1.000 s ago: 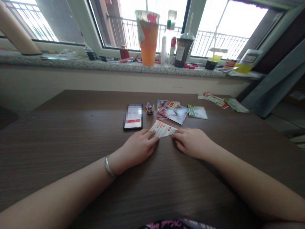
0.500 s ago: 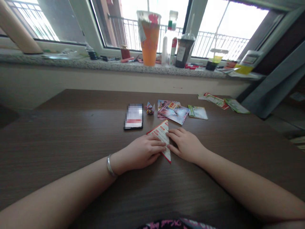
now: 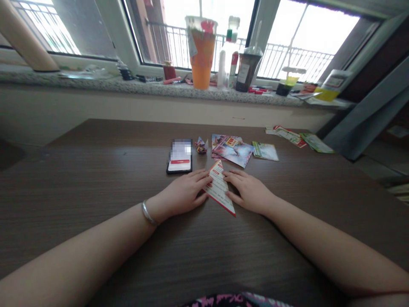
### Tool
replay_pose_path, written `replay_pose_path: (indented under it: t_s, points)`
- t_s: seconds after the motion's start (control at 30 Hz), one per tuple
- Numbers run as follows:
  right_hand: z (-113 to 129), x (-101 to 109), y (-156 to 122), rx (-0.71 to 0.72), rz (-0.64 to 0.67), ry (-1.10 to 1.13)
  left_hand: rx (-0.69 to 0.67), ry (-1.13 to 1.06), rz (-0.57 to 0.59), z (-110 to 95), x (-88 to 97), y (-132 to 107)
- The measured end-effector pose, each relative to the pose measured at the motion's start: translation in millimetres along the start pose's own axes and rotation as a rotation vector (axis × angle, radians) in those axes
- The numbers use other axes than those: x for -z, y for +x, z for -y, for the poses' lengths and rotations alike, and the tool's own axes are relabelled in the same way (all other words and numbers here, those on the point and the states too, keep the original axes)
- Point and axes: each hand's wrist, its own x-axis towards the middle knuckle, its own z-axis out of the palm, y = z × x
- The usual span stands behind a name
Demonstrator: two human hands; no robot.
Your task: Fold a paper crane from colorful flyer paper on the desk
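A folded paper triangle [image 3: 220,187], cream with red edges and printed text, lies on the table between my two hands. My left hand [image 3: 188,187], a silver bangle at its wrist, holds the paper's left side. Its fingertips rest over the edge, with the thumb lower down. From the other side, my right hand [image 3: 247,187] has fingers and thumb on the right edge. Just beyond my left hand is a smartphone [image 3: 179,164] with its screen lit and partly blurred. A small folded paper figure [image 3: 201,146] stands beside the phone.
Colourful printed sheets [image 3: 234,151] overlap behind the triangle, with a green and white packet [image 3: 266,151] to their right. More paper strips [image 3: 290,136] lie at the far right. On the windowsill [image 3: 153,88] stand an orange drink cup [image 3: 203,55], bottles and a dark cup [image 3: 247,70].
The paper triangle has turned, its lower tip shifting right. My left hand has drawn back to the left, uncovering more of the paper. My right hand has hardly moved.
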Motion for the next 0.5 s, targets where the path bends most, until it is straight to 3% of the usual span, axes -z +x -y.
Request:
replay_pose_path:
  t_s: [0.2,0.5]
  points:
    - [-13.0,-3.5,2.7,0.058,-0.026,-0.007,-0.032,0.021,-0.024,-5.7,3.8,-2.6]
    - [-27.5,-9.3,4.0,0.006,-0.102,0.132,-0.086,-0.078,-0.028,-8.4,3.0,-4.2]
